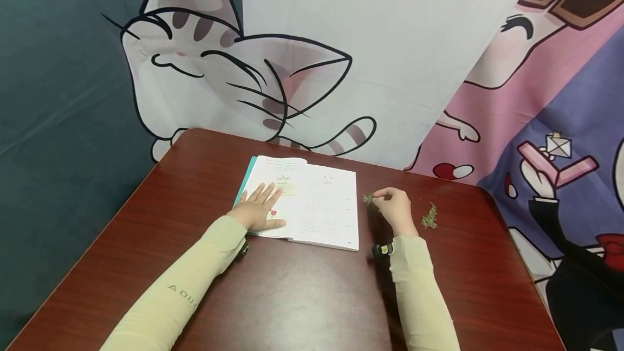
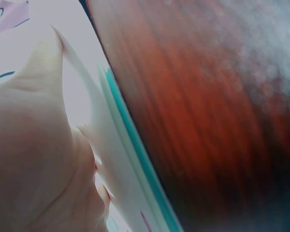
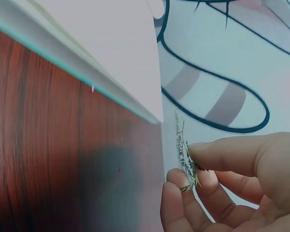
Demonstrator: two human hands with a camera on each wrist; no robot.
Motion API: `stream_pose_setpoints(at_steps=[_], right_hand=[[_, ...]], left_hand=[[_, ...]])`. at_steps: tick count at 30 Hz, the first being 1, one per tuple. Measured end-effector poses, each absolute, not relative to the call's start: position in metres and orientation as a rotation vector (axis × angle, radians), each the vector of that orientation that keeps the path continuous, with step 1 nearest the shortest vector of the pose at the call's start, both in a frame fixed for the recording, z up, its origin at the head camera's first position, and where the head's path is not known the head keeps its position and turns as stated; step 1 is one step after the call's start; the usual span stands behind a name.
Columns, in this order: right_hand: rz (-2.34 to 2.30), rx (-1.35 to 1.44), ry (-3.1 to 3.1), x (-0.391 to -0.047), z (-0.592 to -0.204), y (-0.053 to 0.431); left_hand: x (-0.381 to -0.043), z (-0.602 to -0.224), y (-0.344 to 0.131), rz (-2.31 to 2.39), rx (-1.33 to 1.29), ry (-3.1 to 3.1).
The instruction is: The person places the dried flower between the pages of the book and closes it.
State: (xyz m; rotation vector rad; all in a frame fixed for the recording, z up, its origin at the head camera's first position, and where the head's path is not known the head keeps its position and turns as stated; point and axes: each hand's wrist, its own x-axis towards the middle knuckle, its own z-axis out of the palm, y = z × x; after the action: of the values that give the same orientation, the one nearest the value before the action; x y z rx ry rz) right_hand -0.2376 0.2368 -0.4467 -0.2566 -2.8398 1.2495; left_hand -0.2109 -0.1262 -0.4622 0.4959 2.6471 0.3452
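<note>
An open book [image 1: 326, 205] with a teal cover edge lies on the table. Spread flat across its left page is my left hand [image 1: 257, 210], fingers straight; the left wrist view shows this hand [image 2: 34, 145] beside the teal edge [image 2: 135, 140]. Right of the book, my right hand [image 1: 394, 209] pinches a small green sprig [image 1: 368, 199] between thumb and fingers. In the right wrist view the sprig [image 3: 183, 159] stands upright in the pinch of the hand [image 3: 241, 179], a little apart from the book [image 3: 101, 53].
A second green sprig [image 1: 429, 216] lies on the table to the right of my right hand. The dark red wooden table [image 1: 302, 297] ends at a back edge against a cloth [image 1: 404, 58] printed with cartoon figures.
</note>
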Motion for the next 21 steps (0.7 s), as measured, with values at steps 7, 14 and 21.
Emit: stream_pose_setpoints(at_steps=[7, 14, 21], right_hand=[[1.24, -0.228, -2.824, -0.233, -0.443, 0.222], [1.255, -0.119, -2.791, -0.23, -0.441, 0.205], [1.29, -0.074, -2.753, -0.23, -0.445, 0.188]], left_hand=[[-0.209, -0.459, -0.126, 0.352, 0.499, 2.636], [-0.21, -0.461, -0.126, 0.338, 0.502, 2.655], [-0.211, -0.461, -0.126, 0.332, 0.505, 2.654]])
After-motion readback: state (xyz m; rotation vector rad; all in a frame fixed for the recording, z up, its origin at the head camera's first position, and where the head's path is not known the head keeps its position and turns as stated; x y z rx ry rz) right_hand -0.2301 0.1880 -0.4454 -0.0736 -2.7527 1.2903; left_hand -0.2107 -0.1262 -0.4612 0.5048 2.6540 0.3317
